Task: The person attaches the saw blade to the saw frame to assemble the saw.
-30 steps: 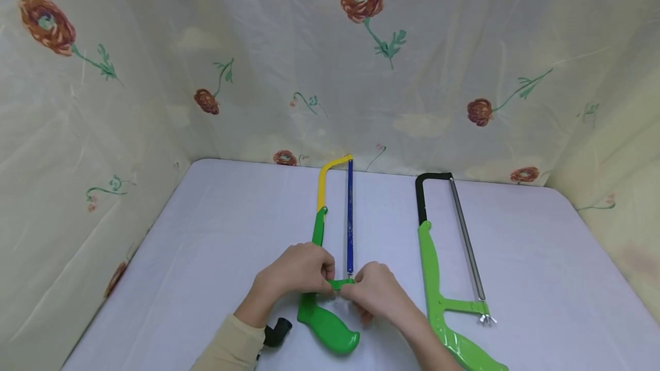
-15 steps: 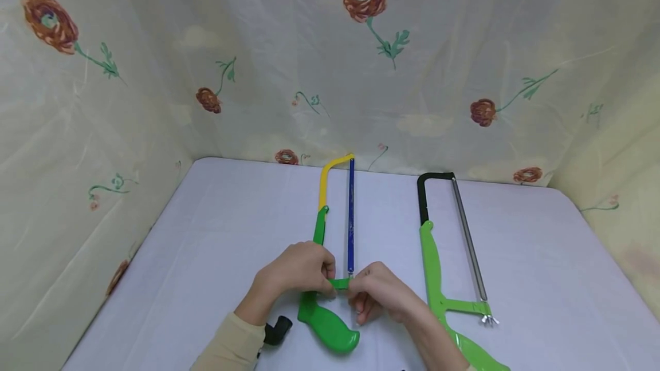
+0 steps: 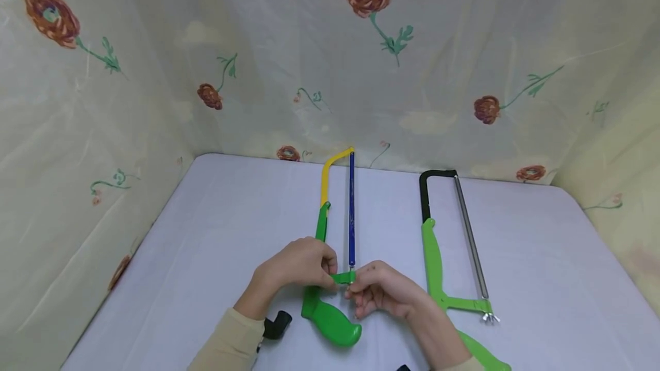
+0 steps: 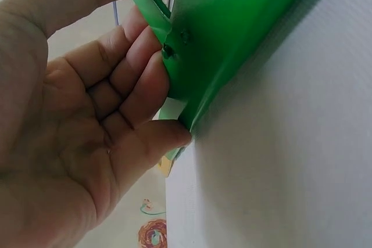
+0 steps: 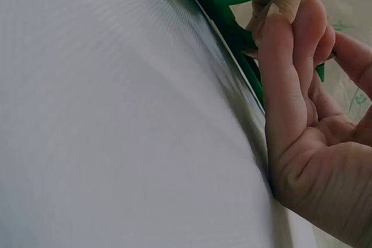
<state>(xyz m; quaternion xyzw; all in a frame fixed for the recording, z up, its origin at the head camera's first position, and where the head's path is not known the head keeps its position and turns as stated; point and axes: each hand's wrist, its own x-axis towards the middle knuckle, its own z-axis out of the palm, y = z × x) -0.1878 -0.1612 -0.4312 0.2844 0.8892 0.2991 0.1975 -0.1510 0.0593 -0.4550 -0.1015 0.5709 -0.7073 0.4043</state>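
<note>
A hacksaw with a green handle (image 3: 335,325), a yellow front frame (image 3: 325,182) and a blue blade (image 3: 352,210) lies with its handle toward me. My left hand (image 3: 301,262) grips the green frame just above the handle. In the left wrist view, thumb and fingers of that hand close on the edge of the green frame (image 4: 215,33). At the end of the short green cross arm (image 3: 342,277), below the blade, my right hand (image 3: 387,291) pinches the small wing nut with thumb and index finger, which mostly hide it. Its other fingers are curled beneath.
A second hacksaw (image 3: 433,256), light green with a black front frame and grey blade, lies to the right, its wing nut (image 3: 490,318) showing. A black object (image 3: 278,325) sits beside the left wrist. Flowered cloth (image 3: 309,62) walls in the white table (image 3: 247,205).
My right hand has rolled, its fingers turning palm-up at the cross arm's end and baring a little more of it. The left hand keeps its grip. The view has tilted down slightly.
</note>
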